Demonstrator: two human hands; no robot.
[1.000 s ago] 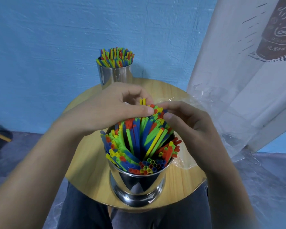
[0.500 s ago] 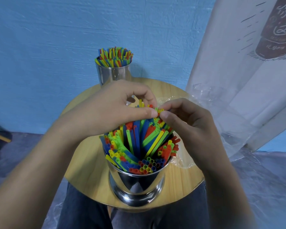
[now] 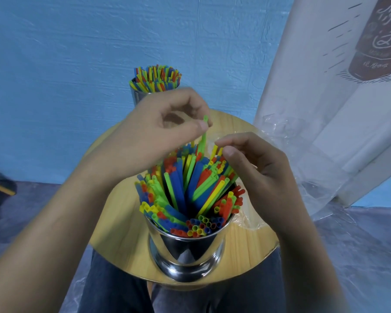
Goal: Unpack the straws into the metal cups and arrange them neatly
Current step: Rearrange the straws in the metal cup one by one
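Observation:
A shiny metal cup [image 3: 187, 251] stands at the near edge of the round wooden table [image 3: 113, 222], packed with colourful straws [image 3: 185, 190] that lean in different directions. My left hand [image 3: 158, 132] hovers above the cup and pinches a single green straw [image 3: 203, 138] between thumb and forefinger, lifted partly out of the bunch. My right hand [image 3: 257, 172] rests at the right side of the bunch, fingertips on the tips of yellow straws. A second metal cup [image 3: 138, 96] full of straws [image 3: 156, 79] stands at the table's far edge, partly hidden by my left hand.
Crumpled clear plastic wrapping [image 3: 303, 168] lies on the table's right side and hangs over its edge. A white banner [image 3: 339, 105] leans at the right. A blue wall is behind. My lap in dark trousers [image 3: 122, 290] is under the table's near edge.
My left hand has risen and drawn one green straw up out of the bunch. My right hand has opened slightly and stayed at the bunch's right side.

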